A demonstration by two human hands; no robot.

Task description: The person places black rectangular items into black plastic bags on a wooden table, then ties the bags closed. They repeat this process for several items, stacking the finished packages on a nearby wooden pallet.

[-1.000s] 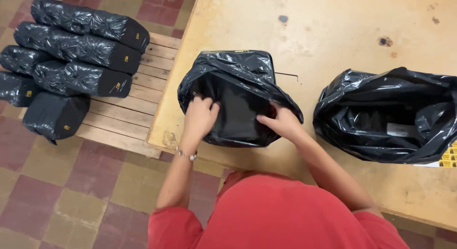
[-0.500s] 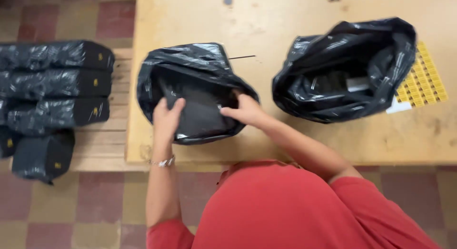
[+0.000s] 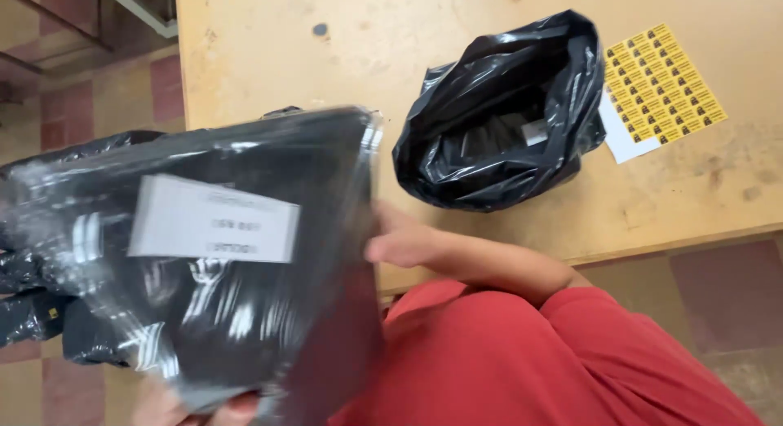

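Package up in both hands, label facing the camera

Package (image 3: pixel 204 255) fills the left half of the view: a flat black thing in shiny clear wrap, lifted off the bench (image 3: pixel 457 18) and tilted toward the camera, its right edge hanging over the bench's front-left corner. A white label (image 3: pixel 214 220) sits across its upper face, blurred.

Right hand (image 3: pixel 400 240) comes in at the package's right edge, fingers tucked behind the wrap, thumb side showing — it looks closed on that edge, though the fingertips are hidden. Left hand (image 3: pixel 192 408) shows only as a few fingers at the bottom edge of the package, curled under it and bearing its weight.

On the bench, toward the middle, a black bag (image 3: pixel 497 116) stands slumped with its mouth open, something dark with a pale tag inside. Just beside it, toward the right edge, lies a sheet of yellow stickers (image 3: pixel 662 83). More black wrapped bundles (image 3: pixel 41 312) show low at the left, behind the package, off the bench.

Handling, as I judge it: that wrap is slick, so a hand on each of two edges is right, with the lower one carrying and the package kept level enough that it cannot slide out.
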